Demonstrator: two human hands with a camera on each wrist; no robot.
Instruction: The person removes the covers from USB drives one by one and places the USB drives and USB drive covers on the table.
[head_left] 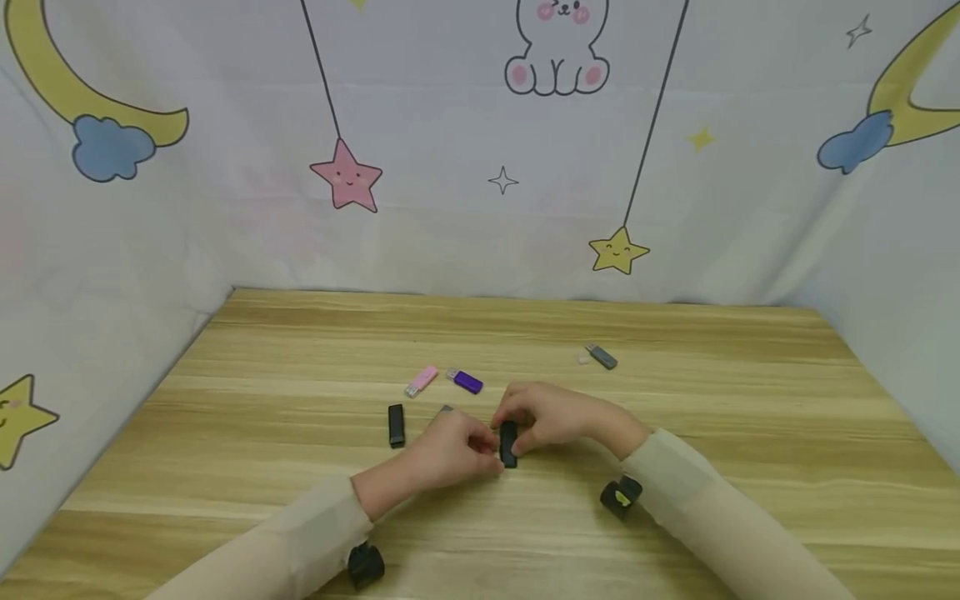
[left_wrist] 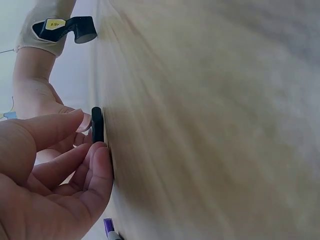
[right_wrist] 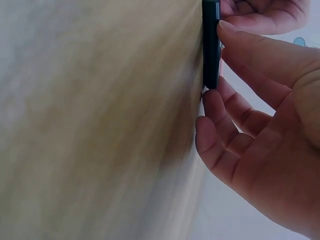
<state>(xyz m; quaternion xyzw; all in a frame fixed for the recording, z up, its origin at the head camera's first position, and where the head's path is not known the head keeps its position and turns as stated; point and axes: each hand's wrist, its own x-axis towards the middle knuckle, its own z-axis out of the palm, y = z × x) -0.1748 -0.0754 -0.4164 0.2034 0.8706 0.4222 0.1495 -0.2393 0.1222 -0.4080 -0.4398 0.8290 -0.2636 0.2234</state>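
Observation:
A black USB stick (head_left: 508, 444) lies on the wooden table between both hands, its long side pointing away from me. My right hand (head_left: 558, 415) holds it, the thumb on its upper face and the fingertips at its edge and end, as the right wrist view shows. My left hand (head_left: 453, 450) is on its left side, thumb and fingers loosely bent. In the left wrist view, the left fingertips come right up to one end of the stick (left_wrist: 97, 125), while the left thumb stands a little off it.
Left of the hands lies another black stick (head_left: 396, 426). Behind are a pink USB stick (head_left: 422, 381) and a purple one (head_left: 467, 382), plugs bare. A grey USB stick (head_left: 602, 357) lies back right beside a small clear cap (head_left: 582, 359). My left hand mostly hides a grey piece (head_left: 446, 408).

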